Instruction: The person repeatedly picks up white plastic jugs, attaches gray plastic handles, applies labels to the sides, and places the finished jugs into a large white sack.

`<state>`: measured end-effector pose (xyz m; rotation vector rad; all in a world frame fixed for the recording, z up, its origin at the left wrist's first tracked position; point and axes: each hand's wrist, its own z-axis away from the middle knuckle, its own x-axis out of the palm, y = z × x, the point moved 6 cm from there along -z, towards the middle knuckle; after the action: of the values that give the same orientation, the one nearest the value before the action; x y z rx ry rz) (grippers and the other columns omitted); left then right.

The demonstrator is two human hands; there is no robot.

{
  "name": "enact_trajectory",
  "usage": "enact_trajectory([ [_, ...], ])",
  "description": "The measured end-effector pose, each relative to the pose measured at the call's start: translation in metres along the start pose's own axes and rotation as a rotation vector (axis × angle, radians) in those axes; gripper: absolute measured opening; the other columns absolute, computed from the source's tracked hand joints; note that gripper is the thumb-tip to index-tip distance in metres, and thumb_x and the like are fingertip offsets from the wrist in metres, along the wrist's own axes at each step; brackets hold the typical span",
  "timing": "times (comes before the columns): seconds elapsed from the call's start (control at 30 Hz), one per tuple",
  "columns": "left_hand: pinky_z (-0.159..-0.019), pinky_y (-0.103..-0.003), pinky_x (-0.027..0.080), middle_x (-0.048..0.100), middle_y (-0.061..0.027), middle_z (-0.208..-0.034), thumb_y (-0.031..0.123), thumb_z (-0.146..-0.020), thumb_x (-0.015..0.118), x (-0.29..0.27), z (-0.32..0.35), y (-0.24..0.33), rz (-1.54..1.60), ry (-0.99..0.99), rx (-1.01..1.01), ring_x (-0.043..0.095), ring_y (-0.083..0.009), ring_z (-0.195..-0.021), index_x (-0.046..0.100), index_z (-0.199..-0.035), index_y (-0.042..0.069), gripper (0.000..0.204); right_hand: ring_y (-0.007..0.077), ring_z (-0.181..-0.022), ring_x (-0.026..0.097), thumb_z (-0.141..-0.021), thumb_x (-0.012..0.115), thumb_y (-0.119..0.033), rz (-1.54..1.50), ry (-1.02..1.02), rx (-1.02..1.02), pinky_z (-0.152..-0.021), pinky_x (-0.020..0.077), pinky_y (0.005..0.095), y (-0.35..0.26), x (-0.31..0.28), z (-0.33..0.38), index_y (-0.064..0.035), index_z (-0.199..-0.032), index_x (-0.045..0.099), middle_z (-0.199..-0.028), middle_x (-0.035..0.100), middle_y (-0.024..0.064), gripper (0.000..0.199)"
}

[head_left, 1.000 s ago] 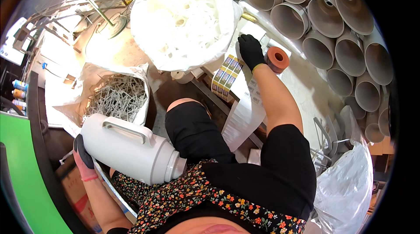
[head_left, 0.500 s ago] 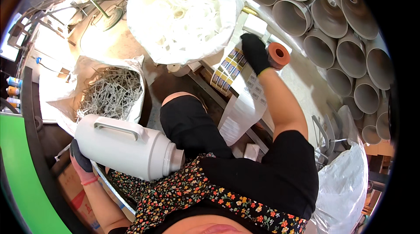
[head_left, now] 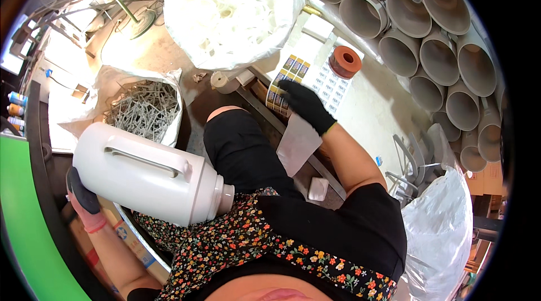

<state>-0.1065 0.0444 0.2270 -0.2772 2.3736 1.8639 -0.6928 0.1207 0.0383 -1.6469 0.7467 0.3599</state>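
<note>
A large white plastic jug body (head_left: pixel 147 171) with a long moulded handle lies on its side across my lap, its neck pointing right. My left hand (head_left: pixel 83 195), in a black and pink glove, grips its base end at the lower left. My right hand (head_left: pixel 305 104), in a black glove, rests on sheets of small printed stickers (head_left: pixel 287 73) lying on the workbench, fingers pressed down on a strip. A second sticker sheet (head_left: pixel 332 84) lies just right of it.
An orange tape roll (head_left: pixel 345 61) stands behind the stickers. A big white sack of white plastic parts (head_left: pixel 231 11) sits ahead, a bag of thin grey metal pieces (head_left: pixel 143 109) at left. Stacked grey tubes (head_left: pixel 428 36) fill the right. A clear plastic bag (head_left: pixel 445 228) hangs lower right.
My right hand has drawn back from near the orange tape roll toward me, onto the nearer sticker sheets. The white jug stays held on my lap.
</note>
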Motion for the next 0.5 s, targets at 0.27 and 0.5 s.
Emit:
enact_trajectory([
  [0.27,-0.079,-0.03,0.049,0.065,-0.0106,-0.099,0.021,-0.099,0.044,0.011,-0.028,0.072,-0.199,-0.082,0.133,0.062,-0.0175,-0.087,0.061,-0.108,-0.004,0.031,0.0309,-0.107,0.057,-0.073,0.072,-0.034,0.504,0.303,-0.071,-0.093,0.0457,0.0396,0.075,-0.044,-0.086,-0.0064,-0.108,0.065,-0.112,0.064,0.0126,0.045],
  [0.5,-0.082,-0.026,0.047,0.065,-0.009,-0.103,0.015,-0.096,0.049,0.024,-0.037,0.004,0.005,-0.045,-0.029,0.06,-0.0146,-0.09,0.062,-0.11,-0.004,0.027,0.0313,-0.1,0.06,-0.074,0.069,-0.032,0.443,0.243,0.238,-0.085,0.0485,0.0428,0.074,-0.037,-0.105,-0.0154,-0.097,0.069,-0.102,0.065,0.0108,0.028],
])
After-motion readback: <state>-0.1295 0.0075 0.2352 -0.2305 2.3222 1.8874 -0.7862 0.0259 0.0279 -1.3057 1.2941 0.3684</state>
